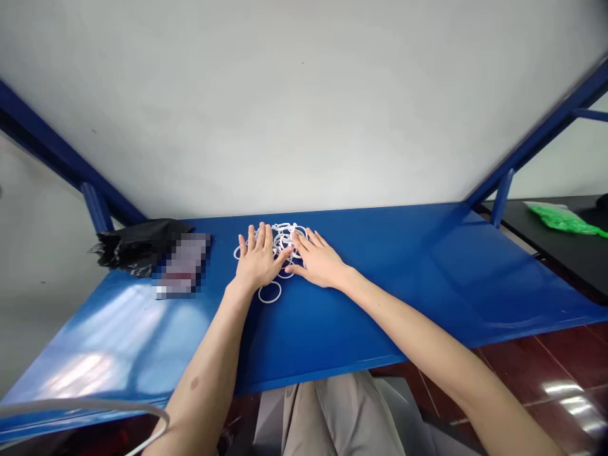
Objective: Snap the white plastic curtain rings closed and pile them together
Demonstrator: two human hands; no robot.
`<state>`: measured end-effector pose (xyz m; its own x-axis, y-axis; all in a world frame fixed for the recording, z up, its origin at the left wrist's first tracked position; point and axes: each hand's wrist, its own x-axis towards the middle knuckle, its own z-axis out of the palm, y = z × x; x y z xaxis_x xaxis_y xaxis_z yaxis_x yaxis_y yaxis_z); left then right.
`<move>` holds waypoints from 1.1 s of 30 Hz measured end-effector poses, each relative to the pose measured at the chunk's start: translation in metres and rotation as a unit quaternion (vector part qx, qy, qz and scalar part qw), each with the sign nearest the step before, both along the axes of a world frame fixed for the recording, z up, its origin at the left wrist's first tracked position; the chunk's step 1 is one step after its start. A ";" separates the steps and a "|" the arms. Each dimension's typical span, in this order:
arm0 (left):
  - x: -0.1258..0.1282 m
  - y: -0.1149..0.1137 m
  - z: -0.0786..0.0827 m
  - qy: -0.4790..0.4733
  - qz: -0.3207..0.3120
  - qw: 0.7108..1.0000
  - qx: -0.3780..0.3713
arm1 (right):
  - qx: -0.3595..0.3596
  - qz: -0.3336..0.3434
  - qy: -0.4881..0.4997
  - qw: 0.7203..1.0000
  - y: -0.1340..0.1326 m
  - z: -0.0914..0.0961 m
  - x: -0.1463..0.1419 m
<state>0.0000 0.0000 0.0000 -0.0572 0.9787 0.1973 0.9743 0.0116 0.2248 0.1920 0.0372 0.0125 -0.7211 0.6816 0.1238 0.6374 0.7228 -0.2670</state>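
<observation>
Laid the left hand [259,259] flat, palm down, fingers spread and gripping nothing, on the left side of a heap of white rings [284,235] just above the middle of the frame. Set the right hand [318,259] flat beside it, fingers likewise splayed and pinching nothing, over the heap's right side, with its index finger crossing close to the left thumb. Had one lone ring [270,292] lying clear of the heap, just below the left palm by the wrist. Rested all of it on a blue table [403,272] spanning the middle band of the frame. Showed, further left on that table, a crumpled black bag [137,244] touching a blurred flat object [183,266], too obscured to identify. Showed a white wall [304,95] across the upper frame, a green bag [563,218] on a black table [570,253] at the right edge, and a white cable [95,405] curving through the lower left corner.
</observation>
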 end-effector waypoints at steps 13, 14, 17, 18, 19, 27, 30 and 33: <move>-0.003 0.001 0.029 -0.154 0.012 0.963 0.220 | 0.051 -0.040 0.090 0.994 -0.008 0.014 0.069; 0.000 -0.003 0.035 -0.149 0.001 0.960 0.236 | 0.059 -0.051 0.099 0.992 -0.006 0.014 0.079; 0.017 -0.015 0.048 -0.121 -0.057 0.959 0.248 | 0.057 -0.102 0.157 0.981 0.004 0.010 0.107; 0.024 -0.020 0.049 -0.108 -0.088 0.961 0.240 | 0.046 -0.127 0.188 0.973 0.007 0.008 0.112; 0.032 -0.023 0.050 -0.089 -0.120 0.962 0.227 | 0.034 -0.151 0.219 0.963 0.009 0.006 0.116; 0.065 -0.033 0.025 0.056 -0.114 0.976 0.176 | 0.022 -0.100 0.203 0.974 -0.010 0.005 0.089; 0.066 -0.032 0.019 0.069 -0.117 0.977 0.163 | 0.007 -0.063 0.183 0.981 -0.022 0.003 0.078; 0.069 -0.032 0.019 0.062 -0.122 0.975 0.172 | -0.007 -0.063 0.192 0.979 -0.031 0.003 0.072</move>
